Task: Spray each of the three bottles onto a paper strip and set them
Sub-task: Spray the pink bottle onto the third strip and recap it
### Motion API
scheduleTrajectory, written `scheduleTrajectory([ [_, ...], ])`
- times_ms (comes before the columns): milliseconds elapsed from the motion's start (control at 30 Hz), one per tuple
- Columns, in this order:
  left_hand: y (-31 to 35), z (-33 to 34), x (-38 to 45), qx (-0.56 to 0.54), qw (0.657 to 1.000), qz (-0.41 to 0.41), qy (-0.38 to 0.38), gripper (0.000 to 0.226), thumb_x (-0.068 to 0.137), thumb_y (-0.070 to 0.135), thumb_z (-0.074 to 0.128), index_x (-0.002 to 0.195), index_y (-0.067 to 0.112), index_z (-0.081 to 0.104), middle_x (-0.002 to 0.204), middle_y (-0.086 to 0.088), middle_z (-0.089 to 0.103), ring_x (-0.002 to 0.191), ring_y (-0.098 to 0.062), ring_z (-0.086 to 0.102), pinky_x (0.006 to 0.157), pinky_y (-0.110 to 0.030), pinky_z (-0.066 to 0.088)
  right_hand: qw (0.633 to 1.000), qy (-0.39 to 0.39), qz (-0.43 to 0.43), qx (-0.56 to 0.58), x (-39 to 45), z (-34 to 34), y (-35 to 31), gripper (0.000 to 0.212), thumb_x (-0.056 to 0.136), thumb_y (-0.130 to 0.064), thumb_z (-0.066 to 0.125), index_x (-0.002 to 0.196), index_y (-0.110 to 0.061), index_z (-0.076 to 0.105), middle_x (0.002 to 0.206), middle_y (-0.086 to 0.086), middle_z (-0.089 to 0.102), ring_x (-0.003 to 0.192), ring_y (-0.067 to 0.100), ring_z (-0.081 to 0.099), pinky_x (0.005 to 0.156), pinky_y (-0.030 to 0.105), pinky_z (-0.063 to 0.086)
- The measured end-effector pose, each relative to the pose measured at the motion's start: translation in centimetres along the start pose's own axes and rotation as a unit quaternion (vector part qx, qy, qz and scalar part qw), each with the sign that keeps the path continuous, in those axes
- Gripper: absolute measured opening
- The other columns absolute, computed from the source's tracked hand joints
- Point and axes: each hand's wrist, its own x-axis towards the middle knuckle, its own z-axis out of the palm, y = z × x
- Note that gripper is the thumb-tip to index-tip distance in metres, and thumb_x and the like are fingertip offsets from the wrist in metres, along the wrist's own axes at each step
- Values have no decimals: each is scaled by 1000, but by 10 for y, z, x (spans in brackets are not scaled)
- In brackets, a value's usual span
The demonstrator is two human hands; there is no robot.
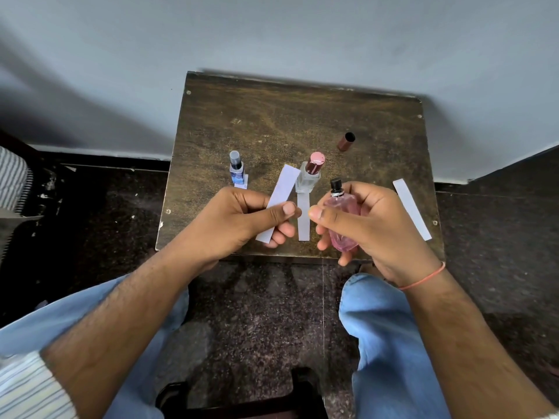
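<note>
Three bottles in play: I've got the pink bottle [343, 220] clamped in my right hand [372, 225], cap off, black nozzle up and tipped toward the far edge of the table [302, 116]. My left hand [239, 222] pinches a paper strip [279, 204] just left of the nozzle, long axis running near-left to far-right. Blue bottle [236, 170] & clear bottle [310, 176] stand mid-table, each w/ a strip beneath.

Pink bottle [343, 220], black nozzle uncapped, tilted, gripped in right hand [367, 225]. Blue bottle [237, 170] and clear bottle [310, 173], both capped and upright, each on a strip's far end. White paper strips: one [279, 198] pinched in left hand [242, 222], one [412, 208] flat at counter [272, 116] right.
</note>
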Motion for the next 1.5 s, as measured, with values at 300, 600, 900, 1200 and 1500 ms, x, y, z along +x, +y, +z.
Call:
scheduleTrajectory([
  [300, -3, 4, 1, 21, 1000, 8, 5, 29, 112, 30, 49, 103, 13, 72, 64, 12, 38, 54, -5, 39, 60, -28, 49, 999, -17, -21, -47, 1, 3, 5, 35, 79, -29, 91, 105, -11, 75, 77, 12, 77, 56, 18, 61, 37, 25, 42],
  [600, -4, 3, -1, 11, 999, 44, 15, 28, 87, 34, 79, 113, 27, 83, 93, -28, 70, 77, -25, 56, 55, -25, 43, 990, -55, 0, -127, 1, 11, 10, 26, 83, -32, 93, 98, -18, 77, 83, 18, 74, 58, 15, 62, 44, 31, 46],
  [900, -5, 7, -4, -58, 996, 45, -48, 28, 92, 20, 71, 118, 21, 83, 83, -6, 74, 63, -12, 52, 54, -22, 40, 989, -107, 31, -100, 0, 13, 13, 27, 91, -24, 86, 105, -5, 73, 69, 3, 67, 54, 13, 56, 39, 26, 40],
  [1200, -5, 7, -4, -60, 996, 55, -38, 23, 90, 23, 74, 111, 21, 84, 83, -2, 76, 62, -10, 54, 53, -21, 43, 989, -94, 6, -111, 3, 14, 15, 25, 82, -34, 94, 89, -19, 75, 69, 15, 68, 57, 35, 59, 41, 31, 47],
  [1500, -7, 11, -2, -39, 996, 78, 23, 20, 85, 27, 79, 103, 22, 86, 90, -1, 80, 70, -14, 56, 56, -23, 44, 988, -62, -24, -138, 3, 15, 16, 28, 81, -34, 95, 91, -18, 73, 67, 11, 70, 54, 28, 63, 43, 38, 52],
])
